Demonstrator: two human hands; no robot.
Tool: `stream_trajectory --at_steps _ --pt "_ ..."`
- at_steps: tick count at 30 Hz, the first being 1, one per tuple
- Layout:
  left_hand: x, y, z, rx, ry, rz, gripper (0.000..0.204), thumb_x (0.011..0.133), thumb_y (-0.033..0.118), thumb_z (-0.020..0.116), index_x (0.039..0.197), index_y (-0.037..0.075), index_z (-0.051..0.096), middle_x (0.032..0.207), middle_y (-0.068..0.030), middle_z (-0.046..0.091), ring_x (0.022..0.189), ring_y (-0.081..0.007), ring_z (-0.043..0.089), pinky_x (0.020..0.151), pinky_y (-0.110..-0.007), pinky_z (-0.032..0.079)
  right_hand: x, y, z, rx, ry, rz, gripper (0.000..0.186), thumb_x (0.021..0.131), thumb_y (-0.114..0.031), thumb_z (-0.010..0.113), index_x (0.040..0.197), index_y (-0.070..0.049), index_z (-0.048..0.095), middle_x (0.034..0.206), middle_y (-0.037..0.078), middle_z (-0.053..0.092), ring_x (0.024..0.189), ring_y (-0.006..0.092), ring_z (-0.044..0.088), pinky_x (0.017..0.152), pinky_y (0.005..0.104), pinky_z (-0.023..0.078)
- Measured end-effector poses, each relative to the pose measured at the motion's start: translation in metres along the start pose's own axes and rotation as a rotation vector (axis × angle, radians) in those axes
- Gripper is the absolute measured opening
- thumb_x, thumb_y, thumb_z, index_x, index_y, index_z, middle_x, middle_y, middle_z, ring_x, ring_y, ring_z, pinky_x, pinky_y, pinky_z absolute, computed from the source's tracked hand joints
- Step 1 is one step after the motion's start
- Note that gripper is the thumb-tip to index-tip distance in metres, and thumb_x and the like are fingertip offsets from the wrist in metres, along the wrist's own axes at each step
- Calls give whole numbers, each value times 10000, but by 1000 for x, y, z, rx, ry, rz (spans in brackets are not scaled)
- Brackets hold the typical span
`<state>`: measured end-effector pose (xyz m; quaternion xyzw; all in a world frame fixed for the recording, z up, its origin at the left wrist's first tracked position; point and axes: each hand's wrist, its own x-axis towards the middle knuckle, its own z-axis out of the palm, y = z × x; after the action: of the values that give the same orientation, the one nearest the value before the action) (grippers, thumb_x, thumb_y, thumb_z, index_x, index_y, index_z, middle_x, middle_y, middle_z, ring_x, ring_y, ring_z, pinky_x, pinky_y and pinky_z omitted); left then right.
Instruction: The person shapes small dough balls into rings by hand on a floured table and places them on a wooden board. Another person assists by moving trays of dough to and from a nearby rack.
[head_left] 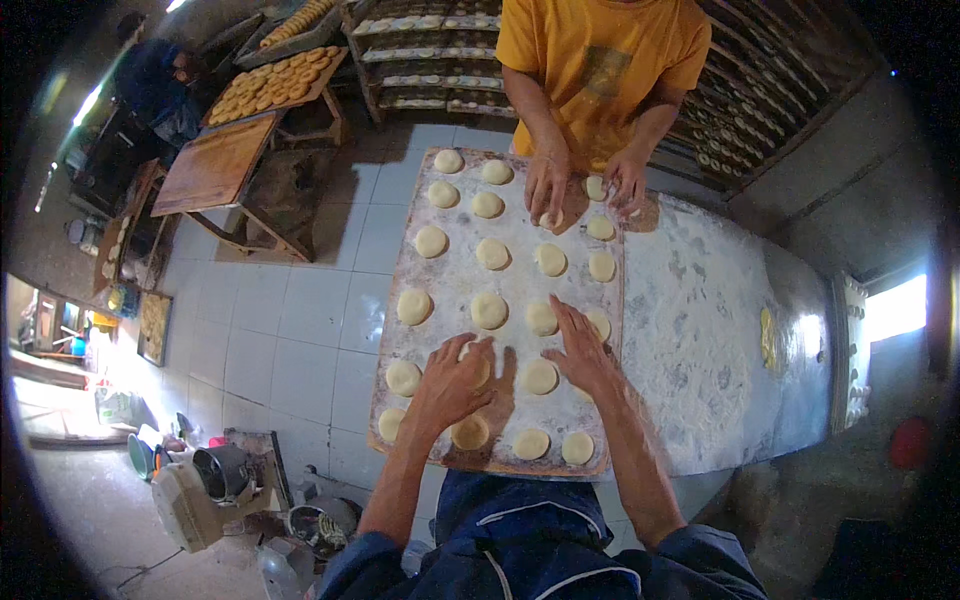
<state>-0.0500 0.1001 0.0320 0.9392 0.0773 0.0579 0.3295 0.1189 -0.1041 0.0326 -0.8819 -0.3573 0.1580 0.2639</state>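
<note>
Several pale, round dough pieces [489, 311] lie in rows on a flour-dusted wooden board [455, 275]. My left hand [455, 388] rests over one dough piece [482, 366] on the near half of the board, fingers extended and partly covering it. Its palm side is hidden. My right hand [582, 348] is spread near the board's right side. Its fingertips reach between a dough piece [541, 318] and another [600, 325] that it partly hides; whether they touch is unclear. Across the board, a person in a yellow shirt [605, 90] has both hands on dough pieces at the far edge.
A floured table surface [700, 340] extends right of the board. Racks [430, 55] holding trays of dough stand behind the other person. At far left are a wooden table [220, 165], a tray of browned rings [275, 85] and another person [160, 85]. Pots [222, 472] and containers sit at lower left.
</note>
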Motion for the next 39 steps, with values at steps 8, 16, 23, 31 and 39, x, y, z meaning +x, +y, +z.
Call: stream_trajectory --at_steps 8,16,23,31,39 --pt "30 -6 19 106 71 102 556 695 162 786 1222 131 610 1240 -150 555 1137 -360 532 958 -481 461 -230 29 21 165 770 201 275 863 -31 602 1131 13 556 1086 177 612 991 282 599 902 355 469" --pt "96 -15 52 205 160 45 553 792 224 749 1302 105 574 1256 -206 555 1192 -381 498 958 -485 429 -365 186 183 779 917 1100 250 907 -104 609 1128 -29 518 995 58 557 806 167 523 751 306 468" --pt "-3 24 36 179 335 117 522 894 186 684 1362 30 515 1338 -236 506 1291 -402 445 1068 -497 375 -258 240 302 1240 1013 1085 319 926 -177 607 1197 -51 497 1032 80 573 853 211 551 777 341 478" --pt "-237 38 32 260 222 -242 401 947 175 629 1279 -22 518 1258 -195 536 1205 -352 507 1016 -462 400 -222 234 332 1355 1150 1109 400 947 -261 604 1276 -76 473 1075 106 591 906 262 583 806 382 491" --pt "-279 103 59 46 27 -135 339 947 182 611 1250 41 552 1271 -148 524 1217 -310 500 959 -461 434 -290 216 389 1188 838 959 471 968 -310 588 1349 -66 456 1129 135 610 979 296 609 860 411 497"
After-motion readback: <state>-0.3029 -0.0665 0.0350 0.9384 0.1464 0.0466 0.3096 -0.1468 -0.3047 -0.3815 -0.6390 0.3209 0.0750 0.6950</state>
